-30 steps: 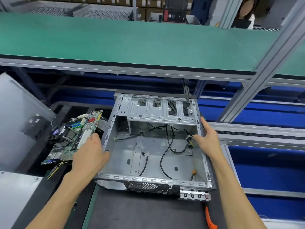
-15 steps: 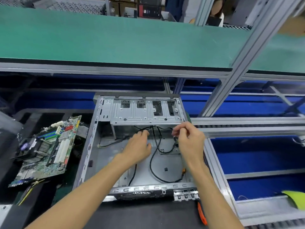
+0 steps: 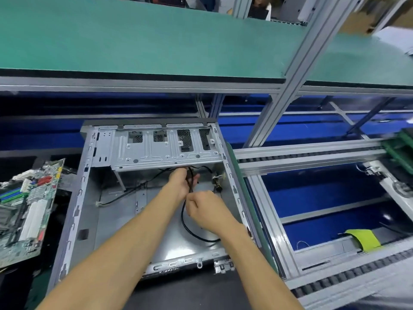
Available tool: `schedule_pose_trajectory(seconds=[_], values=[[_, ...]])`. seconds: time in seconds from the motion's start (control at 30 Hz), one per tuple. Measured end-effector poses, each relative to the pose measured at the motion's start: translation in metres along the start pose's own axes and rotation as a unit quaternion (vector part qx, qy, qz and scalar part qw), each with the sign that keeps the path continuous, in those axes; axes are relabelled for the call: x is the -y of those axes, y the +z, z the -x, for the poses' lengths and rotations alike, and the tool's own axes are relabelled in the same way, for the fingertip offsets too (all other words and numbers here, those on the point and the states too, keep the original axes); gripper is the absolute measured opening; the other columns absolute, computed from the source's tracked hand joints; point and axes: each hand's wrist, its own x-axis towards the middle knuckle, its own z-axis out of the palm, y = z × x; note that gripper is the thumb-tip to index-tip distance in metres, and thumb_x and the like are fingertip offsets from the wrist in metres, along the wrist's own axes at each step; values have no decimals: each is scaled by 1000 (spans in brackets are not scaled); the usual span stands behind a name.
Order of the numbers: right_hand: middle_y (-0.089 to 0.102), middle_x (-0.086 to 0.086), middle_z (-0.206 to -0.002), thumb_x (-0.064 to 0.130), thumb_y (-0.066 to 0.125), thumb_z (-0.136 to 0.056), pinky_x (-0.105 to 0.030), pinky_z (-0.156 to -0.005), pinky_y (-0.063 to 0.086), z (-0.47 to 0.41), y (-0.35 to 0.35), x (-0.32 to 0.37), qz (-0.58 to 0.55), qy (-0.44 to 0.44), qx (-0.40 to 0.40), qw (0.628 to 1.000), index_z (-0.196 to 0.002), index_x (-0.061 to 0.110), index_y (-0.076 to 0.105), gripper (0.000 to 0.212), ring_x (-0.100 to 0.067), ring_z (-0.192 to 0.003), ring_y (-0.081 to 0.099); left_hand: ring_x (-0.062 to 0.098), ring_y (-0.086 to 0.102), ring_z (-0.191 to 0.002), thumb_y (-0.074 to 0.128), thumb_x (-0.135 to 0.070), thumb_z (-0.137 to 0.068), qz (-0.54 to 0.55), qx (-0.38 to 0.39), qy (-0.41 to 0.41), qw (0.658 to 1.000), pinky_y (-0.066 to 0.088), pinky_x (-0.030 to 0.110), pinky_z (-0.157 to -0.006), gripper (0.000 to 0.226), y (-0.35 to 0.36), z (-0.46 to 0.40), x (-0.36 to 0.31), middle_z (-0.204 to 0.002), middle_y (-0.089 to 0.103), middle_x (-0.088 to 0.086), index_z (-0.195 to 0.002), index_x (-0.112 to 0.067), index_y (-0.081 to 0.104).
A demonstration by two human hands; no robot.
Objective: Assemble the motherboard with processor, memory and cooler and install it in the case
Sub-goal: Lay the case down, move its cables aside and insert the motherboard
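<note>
An open, box-shaped case (image 3: 143,211) of bare grey sheet metal lies flat on the dark worktop (image 3: 190,294), its punched drive bracket (image 3: 165,145) spanning the far end. Inside it, the person's left hand (image 3: 182,183) curls around a thin black cable (image 3: 190,229) just below the bracket, while the right hand (image 3: 205,209), fingers bent in a pinch, holds the same glossy cable lower down; the slack loops in a round curve over the case floor. A second black lead with a small white plug (image 3: 98,203) trails to the left wall. Outside the case to the left, a green motherboard (image 3: 24,211), studded with white slots and coloured connectors, rests tilted on the worktop. Above runs a matte green shelf (image 3: 138,39) on ribbed aluminium framing (image 3: 288,86).
</note>
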Motion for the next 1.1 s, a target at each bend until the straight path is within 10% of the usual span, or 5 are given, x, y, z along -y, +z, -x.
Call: schedule_pose_trajectory(seconds=[0.17, 0.4, 0.63, 0.9, 1.1], values=[[63, -1, -67, 10, 43, -90, -41, -70, 50, 1, -3, 1, -43, -21, -57, 997, -73, 23, 57, 26, -22, -65, 55, 9, 26, -30, 24, -10, -100, 163, 72, -117, 977, 17, 15, -33, 50, -13, -4, -5, -45, 32, 0, -57, -4, 47], [51, 14, -61, 12, 47, -88, -36, -68, 48, 1, -4, 1, -68, -15, -122, 990, -73, 26, 58, 23, -5, -58, 45, 20, 52, -67, 52, -21, -98, 110, 86, -70, 988, 45, 31, -70, 25, -19, -6, 1, -77, 56, 6, -75, -10, 56], [62, 4, -105, 11, 52, -93, -39, -87, 53, -6, -6, -7, -158, -3, -198, 967, -104, 18, 66, 19, -17, -98, 61, 8, 40, -41, 43, -12, -103, -64, 143, -109, 982, 45, 20, -40, 25, -33, 21, -12, -52, 37, -3, -79, -10, 50], [67, -12, -119, 34, 43, -103, -36, -94, 48, -53, -7, -1, -154, 128, -15, 980, -123, 10, 62, 36, -31, -115, 61, 21, 71, -92, 42, -8, -103, -175, 177, -23, 968, 56, 44, -92, 27, -69, 79, -23, -101, 74, 10, -114, -11, 67], [70, 1, -66, 38, 58, -100, -22, -59, 48, -61, 1, 6, -318, 181, 121, 923, -86, 9, 69, 34, -13, -61, 66, 13, 68, -104, 43, -13, -103, -344, 121, 124, 923, 52, 36, -96, 33, -87, 106, -6, -101, 76, -6, -103, -32, 70]])
